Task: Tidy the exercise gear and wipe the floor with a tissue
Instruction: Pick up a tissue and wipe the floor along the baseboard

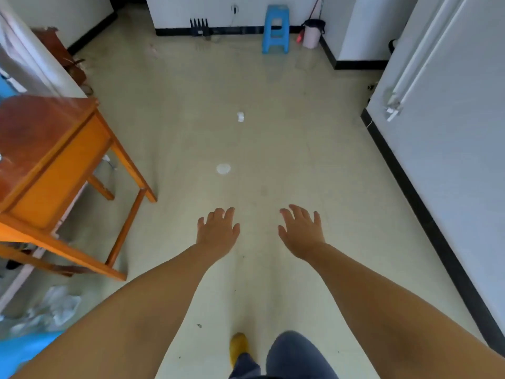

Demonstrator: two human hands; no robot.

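Both my arms reach forward over the pale floor. My left hand (218, 231) and my right hand (300, 231) hover palm down, side by side, with relaxed fingers and nothing in them. A crumpled white tissue (240, 116) lies on the floor well ahead of my hands. Nearer, a round white patch or disc (223, 168) sits on the floor just beyond my left hand; I cannot tell what it is. No exercise gear is plainly visible.
An orange wooden table (54, 160) stands at the left. Crumpled plastic (57, 305) and something blue lie at the lower left. A blue plastic stool (276, 28) and a pink bin (312, 34) stand by the far wall. A white wall with black skirting (437, 214) runs along the right.
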